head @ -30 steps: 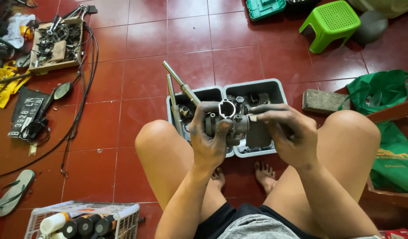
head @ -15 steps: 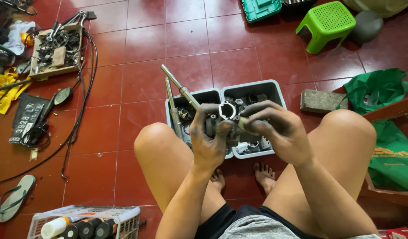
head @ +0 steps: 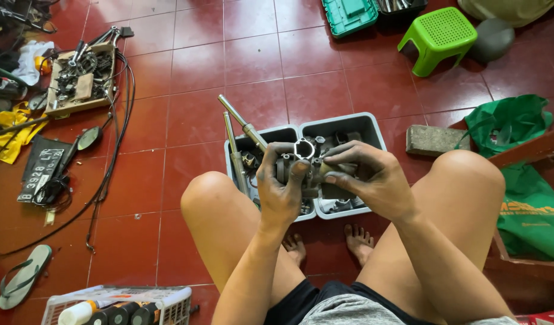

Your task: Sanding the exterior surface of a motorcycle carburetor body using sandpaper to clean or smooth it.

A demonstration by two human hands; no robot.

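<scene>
I hold a grey metal engine part, likely a carburetor [head: 305, 157], with both hands above my knees. My left hand [head: 281, 191] grips its left side, thumb up against the body. My right hand [head: 370, 177] clasps the right side, fingers curled over the top. Directly below sits a grey two-compartment plastic tray [head: 368, 124] holding several small metal parts. Two long metal shafts [head: 239, 129] lean out of the tray's left compartment toward the upper left.
A green plastic stool [head: 438, 36] stands at the upper right beside a green tool case [head: 350, 14]. A brick [head: 436, 139] and green bags [head: 517, 174] lie right. Left are a wooden board of parts [head: 78, 78], black cables [head: 120, 120], a sandal [head: 23, 275] and a white basket [head: 117, 304].
My right hand has shifted over the top of the metal part, fingers now closer around it. The part stays above the tray in both hands.
</scene>
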